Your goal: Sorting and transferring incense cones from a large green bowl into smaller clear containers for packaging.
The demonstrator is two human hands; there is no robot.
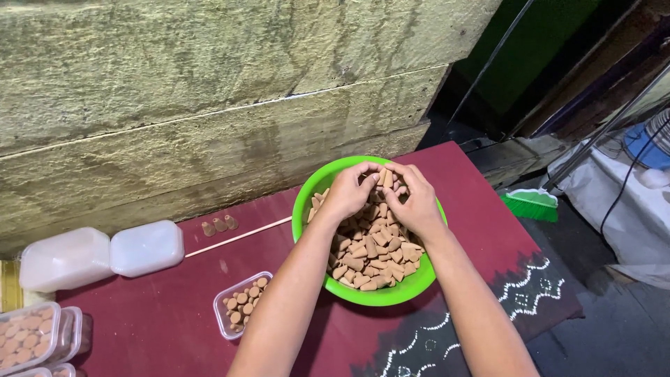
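Note:
A green plastic bowl (380,297) sits on a dark red cloth (160,321) and is heaped with small tan cone-shaped pieces (370,255). Both hands are over its far side. My left hand (347,192) and my right hand (417,199) meet fingertip to fingertip, pinching a small bunch of upright cones (386,178) between them. My forearms reach in from the bottom edge and hide part of the bowl's near rim.
A small clear tray (241,305) partly filled with cones lies left of the bowl. Three loose cones (219,225) and a thin wooden stick (237,237) lie by the stone wall. Two white lidded boxes (105,255), filled clear boxes (31,342), a green broom head (532,204).

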